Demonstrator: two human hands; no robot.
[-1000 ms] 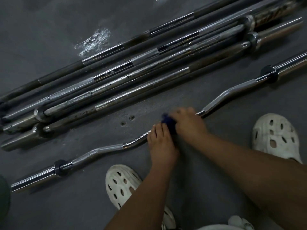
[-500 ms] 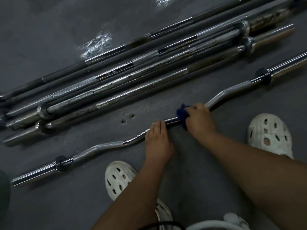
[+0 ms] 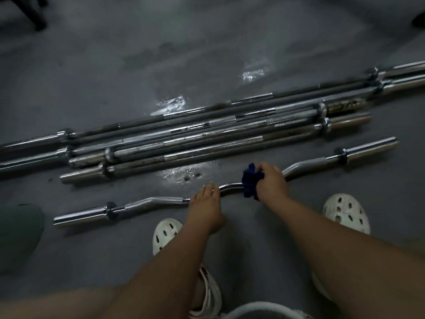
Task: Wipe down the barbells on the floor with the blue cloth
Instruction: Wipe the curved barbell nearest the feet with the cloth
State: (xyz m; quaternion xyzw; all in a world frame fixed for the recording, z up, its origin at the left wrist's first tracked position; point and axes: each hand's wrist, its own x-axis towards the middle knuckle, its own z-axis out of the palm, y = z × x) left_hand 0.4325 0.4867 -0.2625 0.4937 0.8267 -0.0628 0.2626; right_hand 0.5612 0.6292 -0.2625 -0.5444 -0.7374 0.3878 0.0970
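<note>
A bunched blue cloth [image 3: 250, 180] wraps the middle of the curved chrome curl bar [image 3: 161, 200] lying on the grey floor [image 3: 115, 65]. The right hand [image 3: 271, 184] grips the cloth and the left hand [image 3: 205, 203] presses the bar just beside it. Firm strokes that follow each bend, with the bar held steady, would likely clean best.

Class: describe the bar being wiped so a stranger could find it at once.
Find the bundle of straight bars on the grey floor. Nearer the white shoes one bar lies alone, a blue cloth held on it. Only it is wavy and bright chrome.
</note>
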